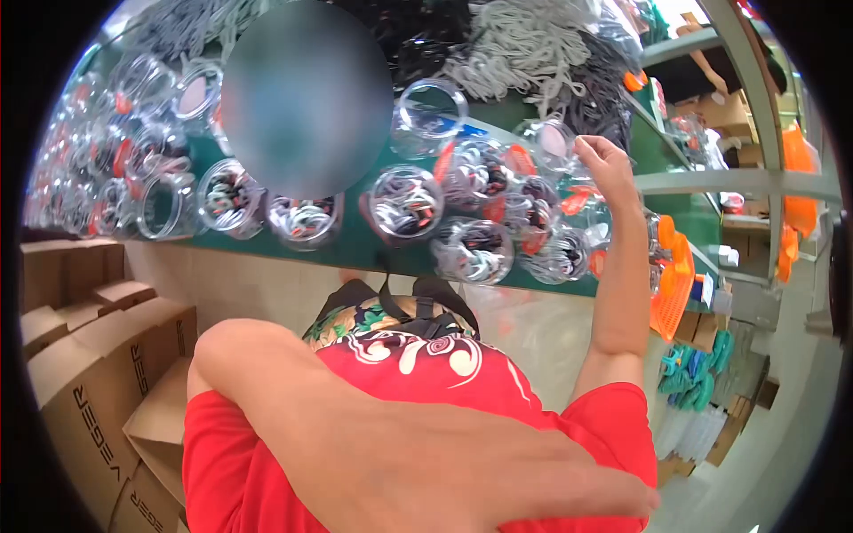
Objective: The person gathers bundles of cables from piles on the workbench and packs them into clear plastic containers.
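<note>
My right hand (608,169) reaches over the green table, fingers pinched at the edge of a clear plastic jar (549,140) with a pale round patch inside. Close to the camera, my left hand (498,462) crosses in front of my red shirt. It is large and slightly blurred, its visible fingers stretched to the right and holding nothing I can see; some fingers run out of frame. Near my right hand are clear jars (480,173) filled with bundled grey, black and white cords, with orange pieces among them. An uncovered clear jar (433,108) stands further back.
Loose piles of light grey cords (524,49) and black cords (418,35) lie at the table's back. More jars (98,169) crowd the left end. Cardboard boxes (98,391) are stacked at left. A metal frame (711,183) and an orange basket (673,289) stand at right. A blurred oval hides part of the table.
</note>
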Available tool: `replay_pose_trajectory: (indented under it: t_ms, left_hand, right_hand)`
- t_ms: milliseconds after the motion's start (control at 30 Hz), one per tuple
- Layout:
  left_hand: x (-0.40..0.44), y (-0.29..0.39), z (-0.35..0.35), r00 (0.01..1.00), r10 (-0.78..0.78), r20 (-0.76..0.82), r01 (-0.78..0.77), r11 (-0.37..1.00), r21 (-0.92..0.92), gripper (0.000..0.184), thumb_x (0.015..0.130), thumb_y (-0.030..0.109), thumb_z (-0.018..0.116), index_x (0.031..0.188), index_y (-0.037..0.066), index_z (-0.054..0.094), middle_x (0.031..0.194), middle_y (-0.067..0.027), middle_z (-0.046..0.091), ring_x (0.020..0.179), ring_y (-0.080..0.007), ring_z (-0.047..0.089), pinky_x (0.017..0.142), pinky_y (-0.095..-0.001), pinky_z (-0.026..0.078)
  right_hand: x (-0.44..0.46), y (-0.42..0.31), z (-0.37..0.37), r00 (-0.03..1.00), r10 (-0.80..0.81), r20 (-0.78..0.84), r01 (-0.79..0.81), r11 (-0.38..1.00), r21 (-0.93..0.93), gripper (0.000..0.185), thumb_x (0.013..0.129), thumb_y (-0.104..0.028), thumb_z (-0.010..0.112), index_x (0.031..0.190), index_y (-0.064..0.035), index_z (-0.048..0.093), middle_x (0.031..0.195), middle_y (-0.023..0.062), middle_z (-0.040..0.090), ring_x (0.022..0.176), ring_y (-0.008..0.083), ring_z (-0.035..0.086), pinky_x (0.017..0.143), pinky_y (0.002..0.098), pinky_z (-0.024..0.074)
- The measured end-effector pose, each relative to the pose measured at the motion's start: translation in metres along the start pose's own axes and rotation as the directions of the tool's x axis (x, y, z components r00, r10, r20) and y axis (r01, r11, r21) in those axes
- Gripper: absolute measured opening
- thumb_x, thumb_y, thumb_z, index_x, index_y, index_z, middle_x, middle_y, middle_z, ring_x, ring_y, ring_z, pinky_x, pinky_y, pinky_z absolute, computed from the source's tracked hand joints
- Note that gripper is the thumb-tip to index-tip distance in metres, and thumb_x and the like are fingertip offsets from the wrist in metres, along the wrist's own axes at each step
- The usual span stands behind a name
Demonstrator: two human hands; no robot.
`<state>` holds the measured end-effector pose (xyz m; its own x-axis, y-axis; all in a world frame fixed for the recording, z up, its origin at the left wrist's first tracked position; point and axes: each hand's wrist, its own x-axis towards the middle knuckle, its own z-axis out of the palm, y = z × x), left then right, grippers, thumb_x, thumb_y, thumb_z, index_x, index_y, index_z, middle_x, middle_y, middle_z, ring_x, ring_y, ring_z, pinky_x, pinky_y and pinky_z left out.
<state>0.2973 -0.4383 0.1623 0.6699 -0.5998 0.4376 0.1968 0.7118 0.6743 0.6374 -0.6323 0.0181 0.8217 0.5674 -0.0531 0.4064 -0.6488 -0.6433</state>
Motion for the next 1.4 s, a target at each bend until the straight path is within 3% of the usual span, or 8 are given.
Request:
replay_pose_trajectory:
  t_ms: [67, 200, 267, 433, 700, 1000, 1167, 1400]
  left_hand:
    - [0.0, 0.0, 0.004, 0.991, -0.042, -0.123, 0.067, 0.976, 0.208, 0.043, 0.083, 0.015, 0.062, 0.121, 0.001, 0.05, 0.115, -0.0224, 0.056, 0.104, -0.0368, 0.057, 0.087, -0.0485, 0.047]
    - [-0.005, -0.046, -0.025, 0.889, 0.397, -0.228, -0.251, 0.839, 0.483, 0.048, 0.077, 0.004, 0.064, 0.121, -0.007, 0.049, 0.11, -0.0235, 0.058, 0.099, -0.0384, 0.06, 0.087, -0.0481, 0.048]
    - [-0.002, -0.071, -0.034, 0.748, 0.44, -0.498, 0.073, 0.691, 0.719, 0.063, 0.076, 0.014, 0.067, 0.13, -0.004, 0.041, 0.122, -0.0227, 0.051, 0.099, -0.0324, 0.06, 0.089, -0.0461, 0.047]
    - [0.031, -0.137, -0.075, 0.318, 0.41, -0.855, 0.212, 0.848, 0.486, 0.044, 0.077, -0.007, 0.048, 0.122, -0.005, 0.047, 0.12, -0.0174, 0.054, 0.104, -0.0247, 0.058, 0.092, -0.0377, 0.045]
    - [0.089, -0.172, -0.083, -0.204, 0.471, -0.858, 0.208, 0.878, 0.432, 0.031, 0.083, -0.003, 0.05, 0.114, -0.003, 0.051, 0.108, -0.0161, 0.06, 0.095, -0.0235, 0.062, 0.088, -0.036, 0.047]
    - [0.116, -0.178, -0.084, -0.368, 0.447, -0.816, 0.253, 0.892, 0.375, 0.027, 0.085, -0.002, 0.049, 0.112, -0.002, 0.053, 0.103, -0.0131, 0.061, 0.091, -0.0213, 0.062, 0.089, -0.0356, 0.047]
    - [0.119, -0.183, -0.091, -0.384, 0.422, -0.821, 0.251, 0.904, 0.347, 0.027, 0.085, -0.002, 0.049, 0.112, -0.002, 0.053, 0.103, -0.013, 0.062, 0.092, -0.0208, 0.061, 0.089, -0.0348, 0.047]
    - [0.125, -0.184, -0.098, -0.332, 0.414, -0.848, 0.288, 0.9, 0.327, 0.027, 0.086, -0.001, 0.049, 0.113, -0.003, 0.052, 0.103, -0.0119, 0.061, 0.092, -0.0191, 0.061, 0.088, -0.0332, 0.047]
  right_hand:
    - [-0.007, 0.014, -0.016, 0.999, 0.007, -0.048, -0.006, 1.0, 0.03, 0.036, 0.083, -0.032, 0.065, 0.099, 0.0, 0.067, 0.084, 0.0065, 0.068, 0.077, 0.0112, 0.06, 0.072, 0.0257, 0.0466]
    - [0.014, 0.066, -0.055, 0.994, -0.004, -0.108, -0.01, 0.991, -0.133, 0.035, 0.082, -0.033, 0.063, 0.099, -0.0033, 0.068, 0.087, 0.0108, 0.069, 0.081, 0.0174, 0.065, 0.074, 0.0297, 0.0483]
    - [0.034, 0.09, -0.07, 0.989, 0.031, -0.143, -0.062, 0.975, -0.213, 0.034, 0.082, -0.033, 0.063, 0.1, -0.0049, 0.068, 0.088, 0.0117, 0.069, 0.082, 0.0207, 0.066, 0.076, 0.0315, 0.0488]
    - [0.117, 0.173, -0.099, 0.993, 0.115, -0.04, -0.121, 0.949, -0.29, 0.028, 0.078, -0.034, 0.064, 0.095, -0.0126, 0.071, 0.091, 0.0108, 0.069, 0.088, 0.0231, 0.066, 0.082, 0.0334, 0.0486]
    - [0.248, 0.258, -0.064, 0.989, 0.003, 0.145, 0.084, 0.805, -0.587, 0.027, 0.078, -0.015, 0.059, 0.104, -0.0137, 0.068, 0.104, 0.0132, 0.065, 0.097, 0.0292, 0.062, 0.088, 0.0368, 0.0478]
    - [0.273, 0.259, -0.037, 0.912, 0.002, 0.41, 0.343, 0.546, -0.764, 0.035, 0.074, -0.009, 0.06, 0.109, -0.0127, 0.059, 0.114, 0.0184, 0.05, 0.1, 0.0367, 0.058, 0.083, 0.0414, 0.0496]
    - [0.263, 0.258, -0.031, 0.753, -0.473, 0.457, 0.658, 0.533, -0.532, 0.032, 0.071, -0.008, 0.061, 0.102, -0.0156, 0.057, 0.093, 0.015, 0.055, 0.084, 0.0338, 0.061, 0.069, 0.0439, 0.0493]
    - [0.258, 0.253, -0.009, 0.6, -0.578, 0.553, 0.799, 0.393, -0.455, 0.021, 0.073, -0.009, 0.063, 0.093, -0.0141, 0.061, 0.095, 0.0135, 0.054, 0.08, 0.0324, 0.062, 0.068, 0.0408, 0.0504]
